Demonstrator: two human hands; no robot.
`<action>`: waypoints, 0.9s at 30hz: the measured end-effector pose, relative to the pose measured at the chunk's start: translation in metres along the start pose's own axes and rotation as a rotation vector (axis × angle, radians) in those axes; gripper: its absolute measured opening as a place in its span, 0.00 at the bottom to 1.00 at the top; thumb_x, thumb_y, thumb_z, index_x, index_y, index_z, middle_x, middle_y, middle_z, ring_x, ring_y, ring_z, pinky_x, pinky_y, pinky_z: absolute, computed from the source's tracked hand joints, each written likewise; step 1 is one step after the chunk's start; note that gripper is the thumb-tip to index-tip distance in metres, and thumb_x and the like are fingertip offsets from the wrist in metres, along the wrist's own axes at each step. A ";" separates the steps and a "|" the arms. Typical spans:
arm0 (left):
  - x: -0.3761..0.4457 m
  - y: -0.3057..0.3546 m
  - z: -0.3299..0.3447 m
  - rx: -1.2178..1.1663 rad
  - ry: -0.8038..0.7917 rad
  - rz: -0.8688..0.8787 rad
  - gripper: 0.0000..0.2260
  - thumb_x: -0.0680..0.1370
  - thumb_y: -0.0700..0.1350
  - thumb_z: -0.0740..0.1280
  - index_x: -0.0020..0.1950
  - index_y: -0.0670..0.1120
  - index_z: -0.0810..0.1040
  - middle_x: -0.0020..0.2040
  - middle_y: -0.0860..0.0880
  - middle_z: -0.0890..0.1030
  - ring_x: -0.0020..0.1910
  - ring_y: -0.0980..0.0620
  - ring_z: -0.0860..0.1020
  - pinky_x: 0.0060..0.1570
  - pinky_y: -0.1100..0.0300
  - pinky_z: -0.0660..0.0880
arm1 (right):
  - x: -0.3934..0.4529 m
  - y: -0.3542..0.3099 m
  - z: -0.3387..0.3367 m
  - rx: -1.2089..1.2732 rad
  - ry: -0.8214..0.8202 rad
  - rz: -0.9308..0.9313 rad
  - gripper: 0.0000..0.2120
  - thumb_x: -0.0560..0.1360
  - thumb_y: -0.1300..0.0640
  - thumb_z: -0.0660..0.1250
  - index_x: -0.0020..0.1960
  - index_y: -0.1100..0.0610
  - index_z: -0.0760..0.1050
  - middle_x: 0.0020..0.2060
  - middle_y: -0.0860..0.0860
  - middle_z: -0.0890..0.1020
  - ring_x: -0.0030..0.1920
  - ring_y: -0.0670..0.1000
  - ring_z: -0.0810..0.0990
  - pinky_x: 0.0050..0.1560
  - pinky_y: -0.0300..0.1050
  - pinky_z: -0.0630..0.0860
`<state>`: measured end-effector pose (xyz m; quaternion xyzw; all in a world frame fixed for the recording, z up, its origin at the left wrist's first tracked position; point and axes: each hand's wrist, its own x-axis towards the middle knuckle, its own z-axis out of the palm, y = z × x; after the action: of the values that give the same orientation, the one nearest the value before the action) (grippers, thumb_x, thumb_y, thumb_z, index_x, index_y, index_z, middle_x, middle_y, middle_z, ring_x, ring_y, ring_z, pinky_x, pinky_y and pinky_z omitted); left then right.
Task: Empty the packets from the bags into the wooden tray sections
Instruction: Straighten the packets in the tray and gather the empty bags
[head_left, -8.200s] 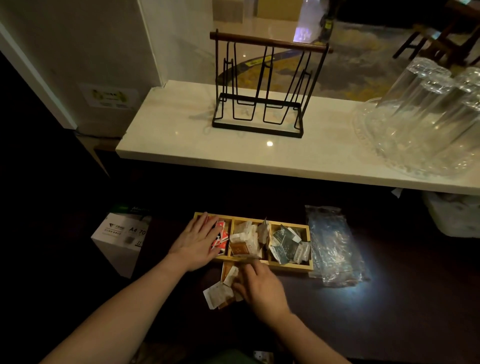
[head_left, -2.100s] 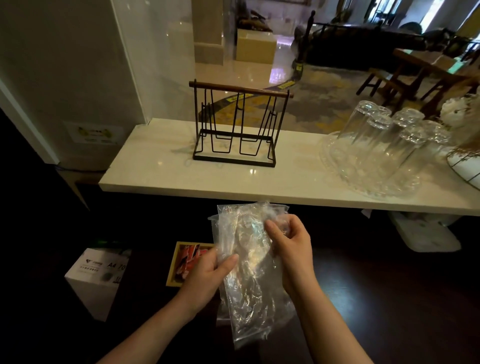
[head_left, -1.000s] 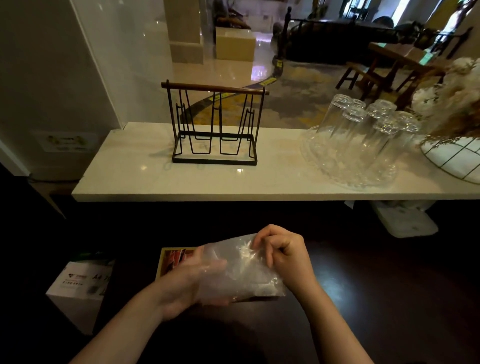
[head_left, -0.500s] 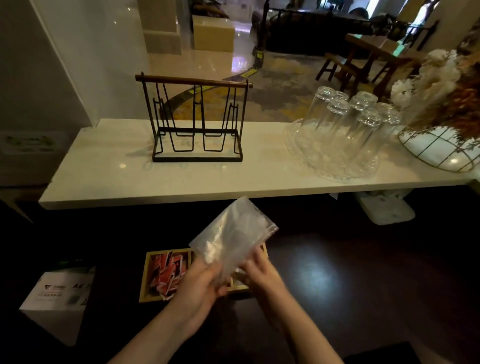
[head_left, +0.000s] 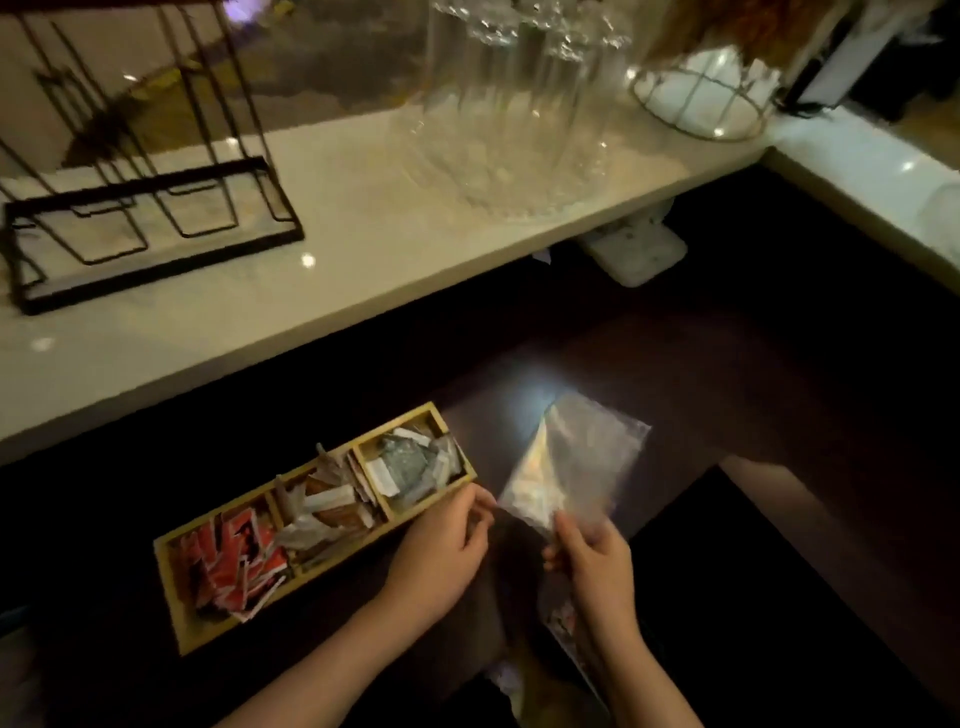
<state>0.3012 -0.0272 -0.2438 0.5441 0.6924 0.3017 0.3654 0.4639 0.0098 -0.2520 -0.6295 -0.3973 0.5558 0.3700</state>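
A wooden tray (head_left: 192, 631) with three sections lies on the dark table. Red packets (head_left: 234, 564) fill its left section, tan and white packets (head_left: 327, 506) the middle one, grey-green packets (head_left: 410, 465) the right one. Right of the tray a folded clear plastic bag (head_left: 576, 470) is held flat over the table. My right hand (head_left: 592, 564) pinches its near edge. My left hand (head_left: 441, 551) is curled beside the tray's right end, fingertips at the bag's left corner; whether it grips the bag is unclear.
A pale marble counter (head_left: 332, 270) runs above the table and carries a black wire rack (head_left: 140, 208), a cluster of upturned glasses (head_left: 519, 114) and a wire basket (head_left: 701, 93). A white object (head_left: 639, 252) sits under the counter. More plastic (head_left: 566, 629) lies under my right forearm.
The camera has tilted down and right. The bag has come down from above the tray to the table on its right, and both hands moved right with it, uncovering the whole tray.
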 end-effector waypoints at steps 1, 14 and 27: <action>0.004 -0.004 0.005 0.060 0.006 0.026 0.07 0.77 0.43 0.62 0.54 0.52 0.73 0.49 0.56 0.77 0.50 0.59 0.75 0.50 0.62 0.73 | 0.000 0.007 -0.009 -0.016 0.017 0.008 0.06 0.76 0.64 0.66 0.40 0.63 0.74 0.20 0.50 0.75 0.20 0.43 0.73 0.22 0.33 0.68; 0.096 -0.016 0.152 0.654 -0.182 0.372 0.19 0.77 0.50 0.55 0.66 0.55 0.72 0.71 0.53 0.70 0.71 0.50 0.67 0.69 0.49 0.63 | 0.055 0.179 -0.134 -0.053 0.464 0.351 0.07 0.77 0.58 0.65 0.46 0.62 0.72 0.28 0.57 0.75 0.26 0.54 0.73 0.27 0.47 0.69; 0.123 -0.009 0.187 0.818 -0.075 0.475 0.18 0.76 0.49 0.58 0.66 0.54 0.73 0.70 0.48 0.72 0.70 0.47 0.67 0.69 0.49 0.59 | 0.108 0.320 -0.176 0.392 0.508 0.795 0.11 0.79 0.54 0.62 0.48 0.62 0.77 0.35 0.56 0.81 0.24 0.50 0.76 0.23 0.39 0.67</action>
<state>0.4348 0.0946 -0.3755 0.7972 0.5971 0.0597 0.0665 0.6745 -0.0269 -0.5672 -0.7660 0.0869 0.5472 0.3260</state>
